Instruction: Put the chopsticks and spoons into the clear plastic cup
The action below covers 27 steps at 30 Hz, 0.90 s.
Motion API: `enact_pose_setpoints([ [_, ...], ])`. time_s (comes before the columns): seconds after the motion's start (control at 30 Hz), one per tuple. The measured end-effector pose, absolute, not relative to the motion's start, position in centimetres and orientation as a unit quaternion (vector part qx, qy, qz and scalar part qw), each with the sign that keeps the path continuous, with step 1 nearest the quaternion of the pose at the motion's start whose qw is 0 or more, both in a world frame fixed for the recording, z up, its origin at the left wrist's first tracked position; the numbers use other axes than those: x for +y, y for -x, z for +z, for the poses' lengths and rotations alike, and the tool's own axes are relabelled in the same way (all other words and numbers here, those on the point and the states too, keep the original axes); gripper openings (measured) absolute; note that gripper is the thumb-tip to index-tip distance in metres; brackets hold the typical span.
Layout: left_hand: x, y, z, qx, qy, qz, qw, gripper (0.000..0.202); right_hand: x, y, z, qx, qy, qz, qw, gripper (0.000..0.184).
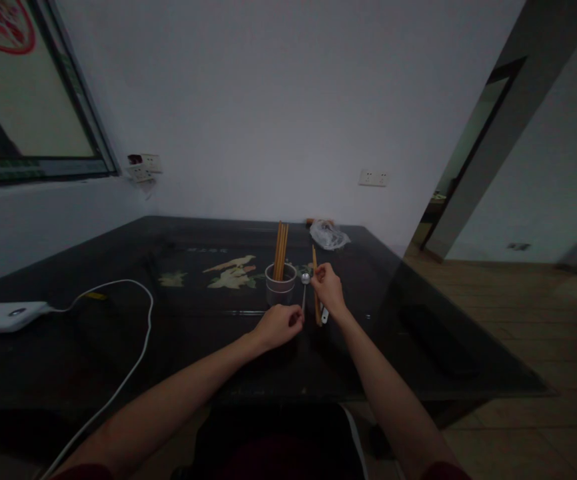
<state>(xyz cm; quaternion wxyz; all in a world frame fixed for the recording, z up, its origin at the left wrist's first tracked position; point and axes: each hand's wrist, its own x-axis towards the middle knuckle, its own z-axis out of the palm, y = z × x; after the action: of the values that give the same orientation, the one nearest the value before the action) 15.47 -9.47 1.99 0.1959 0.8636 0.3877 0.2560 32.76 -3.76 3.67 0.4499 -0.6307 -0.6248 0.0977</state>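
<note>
My left hand point(279, 325) is closed, its thumb and fingertips pinched at the lower end of a metal spoon point(304, 297). The spoon's shiny round bowl points away from me. Just right of it, my right hand point(327, 287) is closed with its fingertips on wooden chopsticks point(317, 308), whose middle it partly hides. A utensil with a pale handle point(324, 315) lies beside the chopsticks, its other end hidden under my right hand. Left of the spoon, a cup point(279, 291) holds several upright chopsticks point(281, 253).
The dark glossy table point(208, 373) has a flower print. At its back edge lies a crumpled clear plastic bag point(328, 235). A white device point(8, 317) with a white cable point(149, 313) sits at left. A dark flat object point(436, 339) is at right.
</note>
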Motion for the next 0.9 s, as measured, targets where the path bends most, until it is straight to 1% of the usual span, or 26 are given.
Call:
enact_pose_setpoints([
  [0.07,-9.5,-15.6,2.2,0.395,-0.849,0.266,0.226,0.022,-4.1,-32.2,3.8,-0.618,0.585,0.123,0.51,0.012],
  [0.13,-9.6,-15.7,2.4,0.393,-0.835,0.277,0.268,0.032,-4.6,-31.6,4.0,-0.613,0.541,0.143,0.558,0.012],
  [0.17,-9.6,-15.7,2.5,0.39,-0.826,0.284,0.29,0.037,-4.8,-31.2,4.0,-0.613,0.522,0.148,0.574,0.012],
  [0.23,-9.5,-15.8,2.4,0.382,-0.807,0.304,0.332,0.039,-5.2,-30.6,4.2,-0.614,0.498,0.153,0.593,0.012],
  [0.4,-9.0,-15.9,1.9,0.35,-0.755,0.361,0.421,0.032,-5.8,-29.9,4.3,-0.606,0.461,0.199,0.617,0.013],
  [0.57,-8.5,-16.1,1.4,0.33,-0.713,0.367,0.498,0.037,-6.0,-29.6,4.2,-0.601,0.426,0.219,0.64,0.015],
  [0.63,-8.4,-16.1,1.4,0.33,-0.705,0.367,0.509,0.039,-5.9,-29.5,4.1,-0.59,0.415,0.245,0.647,0.019],
  [0.8,-8.8,-16.1,1.9,0.321,-0.702,0.362,0.523,0.041,-5.5,-30.0,4.4,-0.539,0.388,0.371,0.649,0.044],
  [0.9,-9.1,-16.2,2.1,0.314,-0.702,0.35,0.534,0.042,-5.4,-30.8,5.0,-0.521,0.381,0.431,0.631,0.044],
])
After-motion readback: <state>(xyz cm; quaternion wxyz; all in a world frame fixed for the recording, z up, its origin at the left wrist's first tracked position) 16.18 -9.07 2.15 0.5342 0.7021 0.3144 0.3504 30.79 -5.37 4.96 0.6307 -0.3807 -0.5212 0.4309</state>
